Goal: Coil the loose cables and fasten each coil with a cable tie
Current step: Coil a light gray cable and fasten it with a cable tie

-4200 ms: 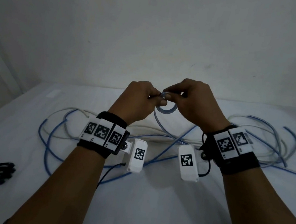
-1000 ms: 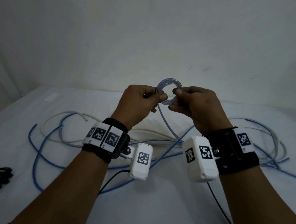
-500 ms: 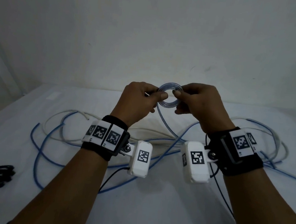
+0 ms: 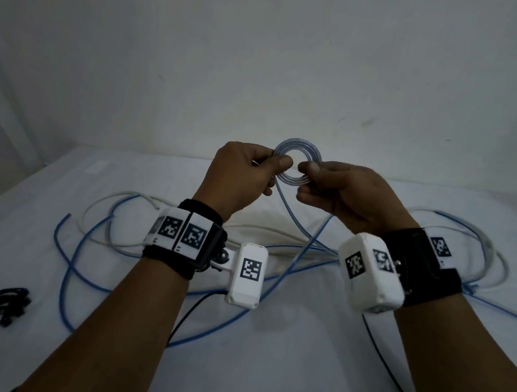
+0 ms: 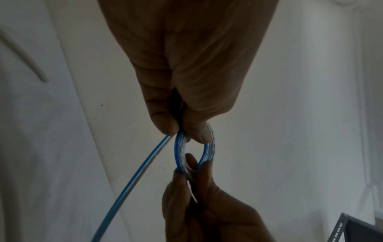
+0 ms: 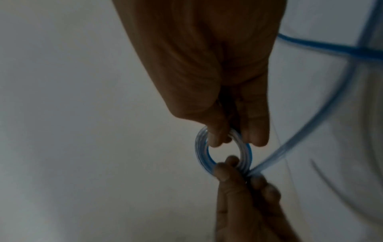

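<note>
1. I've got the small coil (image 4: 296, 163) up in the air in front of me, above the table (image 4: 261, 360), held between both hands.
2. My left hand (image 4: 243, 174) pinches the ring at its 9 o'clock side, thumb on the near face and fingers behind; my right hand (image 4: 343, 190) pinches it at 3 o'clock the same way.
3. The left wrist view shows my left thumb and fingertips clamped on the stacked turns, with the right fingertips meeting the ring from the opposite side.
4. The loose tail (image 4: 294, 213) drops from the ring's 6 o'clock edge, down to the sprawl of blue cable (image 4: 78, 257) on the table; a white cable (image 4: 103, 241) lies tangled in with it.
5. Most of the blue length looks unwound, so I judge this coil to be only started.
6. To do this well, I should keep one pinch firm while the other hand feeds each new turn, so the turns lie flat side by side and don't spring apart.
7. I'd draw slack gently: the tail crosses other strands on the table and could snag or drag the white one along.
8. This ring is tight; I'd keep every turn the same size so the bundle ties neatly.
9. Black ties (image 4: 11, 303), I think, wait at 8 o'clock near the table edge, untouched.
</note>
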